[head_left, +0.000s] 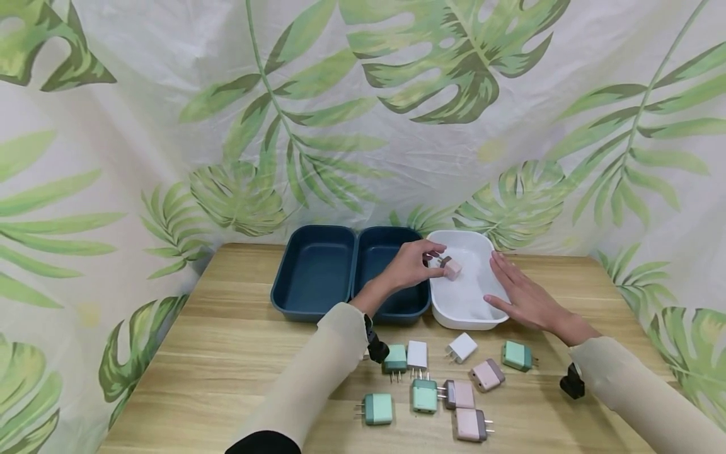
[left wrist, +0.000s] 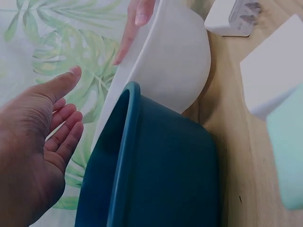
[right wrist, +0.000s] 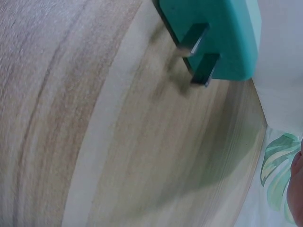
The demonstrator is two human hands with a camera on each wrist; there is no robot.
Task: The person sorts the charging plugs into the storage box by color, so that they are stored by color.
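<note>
Pink chgr [head_left: 452,268] in white tray [head_left: 473,304], L hand [head_left: 409,265] loose

L thumb & fingers apart, not pinching; chgr just beside fingertips. R hand [head_left: 529,299], fingers straight, at white tray rim opp. L grip. Navy tray [head_left: 398,313] below L grip.

The person wears long, plain, pale cream sleeves, the left sleeve [head_left: 309,378] and the right sleeve [head_left: 646,384] both ending at the wrist, with the left hand [head_left: 409,265] and right hand [head_left: 530,299] bare. A small black device [head_left: 377,347] sits under the left cuff, and a similar dark unit [head_left: 573,382] sits by the right. Further up the left arm shows a black, curved-edged piece [head_left: 265,443], its material unclear.
</note>
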